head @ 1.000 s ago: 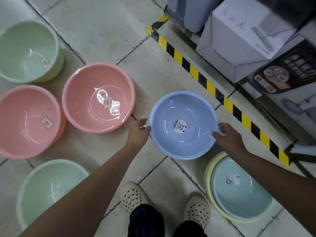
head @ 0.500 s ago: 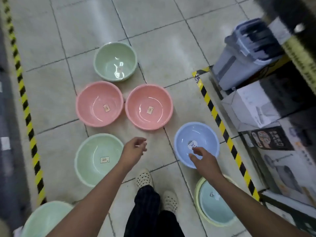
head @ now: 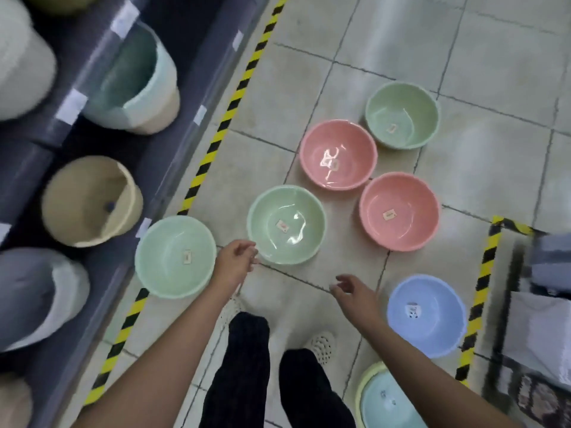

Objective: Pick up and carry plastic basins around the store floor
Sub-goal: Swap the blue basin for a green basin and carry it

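Note:
Several plastic basins stand on the tiled floor. A blue basin (head: pixel 428 316) with a round sticker sits at the right, just right of my right hand (head: pixel 355 296). Two pink basins (head: pixel 338 154) (head: pixel 400 211) lie in the middle, and a green basin (head: pixel 401 114) is beyond them. Two more green basins (head: pixel 287 223) (head: pixel 176 256) flank my left hand (head: pixel 236 261). A teal basin inside a yellow one (head: pixel 389 400) is at the bottom right. Both hands hover over the floor with loosely curled fingers, holding nothing.
A dark shelf (head: pixel 77 180) on the left holds stacked buckets and bins lying on their sides. Yellow-black hazard tape (head: pixel 222 125) marks its floor edge, and more hazard tape (head: pixel 482 291) borders boxes (head: pixel 540 335) at the right. My feet in white perforated shoes (head: pixel 321 345) stand between.
My hands let go of the blue basin, which now rests on the floor. My view swung left, bringing the left shelf into sight, and both hands moved left away from the blue basin.

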